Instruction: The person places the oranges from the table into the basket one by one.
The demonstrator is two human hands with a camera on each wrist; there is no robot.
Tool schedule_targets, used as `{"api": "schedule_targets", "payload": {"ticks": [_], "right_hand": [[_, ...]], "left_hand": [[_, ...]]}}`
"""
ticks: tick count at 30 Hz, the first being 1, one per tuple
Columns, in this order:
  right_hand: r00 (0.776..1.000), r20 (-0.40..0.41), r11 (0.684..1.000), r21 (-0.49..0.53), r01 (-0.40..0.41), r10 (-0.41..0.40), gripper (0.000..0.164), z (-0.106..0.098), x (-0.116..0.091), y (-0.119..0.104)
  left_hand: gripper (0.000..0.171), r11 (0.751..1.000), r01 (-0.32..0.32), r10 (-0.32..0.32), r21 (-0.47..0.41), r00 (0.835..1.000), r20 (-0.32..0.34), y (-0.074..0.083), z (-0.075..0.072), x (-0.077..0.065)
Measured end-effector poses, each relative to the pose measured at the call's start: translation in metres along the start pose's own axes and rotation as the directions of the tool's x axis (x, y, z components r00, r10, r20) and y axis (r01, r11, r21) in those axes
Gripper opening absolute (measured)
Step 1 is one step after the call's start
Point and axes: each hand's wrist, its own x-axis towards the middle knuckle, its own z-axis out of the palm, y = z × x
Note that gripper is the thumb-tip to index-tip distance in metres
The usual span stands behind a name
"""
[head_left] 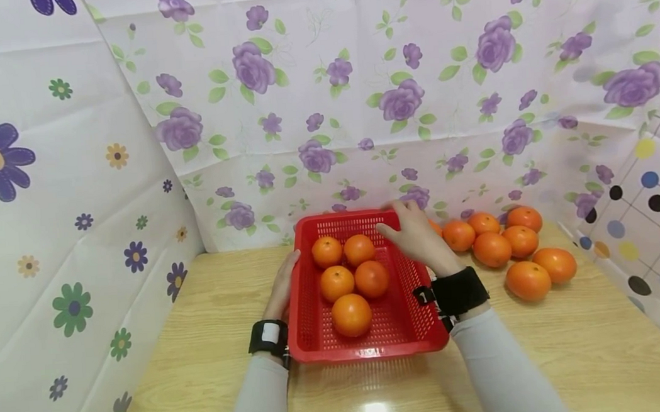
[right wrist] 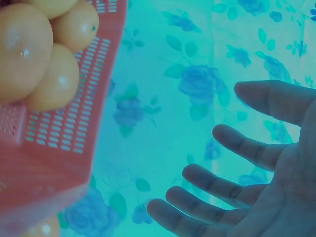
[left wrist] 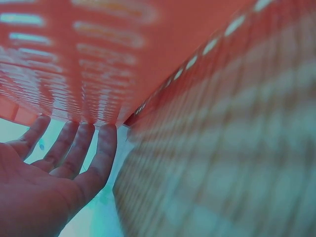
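A red plastic basket (head_left: pixel 373 353) with slotted walls stands on the table, and several oranges (head_left: pixel 352 315) lie in it, mostly in its left and back part. My left hand (head_left: pixel 284 286) is at the basket's left side; in the left wrist view, its extended fingers (left wrist: pixel 106 148) touch the slotted outer wall. Above the basket's back right corner is my right hand (head_left: pixel 419 235), holding nothing. The right wrist view shows its fingers spread and apart from the basket (right wrist: pixel 74 163).
To the right of the basket, several loose oranges (head_left: pixel 491 249) lie grouped on the wooden table (head_left: pixel 203 365). Flowered cloth (head_left: pixel 312 93) hangs behind the table, with further patterned sheets on the left (head_left: pixel 83 246) and right (head_left: pixel 654 211).
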Motion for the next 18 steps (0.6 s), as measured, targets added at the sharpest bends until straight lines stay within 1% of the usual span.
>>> {"api": "schedule_targets", "payload": {"ticks": [5,12,18], "right_hand": [[0.999,-0.049,0.999,-0.026,0.020,-0.021,0.045,-0.010,-0.006,0.003],[0.996,-0.088,0.999,0.028,0.021,-0.018,0.044,-0.028,-0.020,0.010],[0.984,-0.173,0.999,0.014,0.033,-0.030,0.047,-0.038,-0.030,0.018]], "left_hand": [[0.059,1.000,-0.002,0.002,0.009,1.000,0.000,0.000,-0.001,0.000],[0.062,1.000,-0.002,0.002,0.029,1.000,0.005,0.001,0.000,-0.001],[0.061,0.999,-0.006,0.007,0.037,1.000,-0.009,0.002,0.000,-0.001]]}}
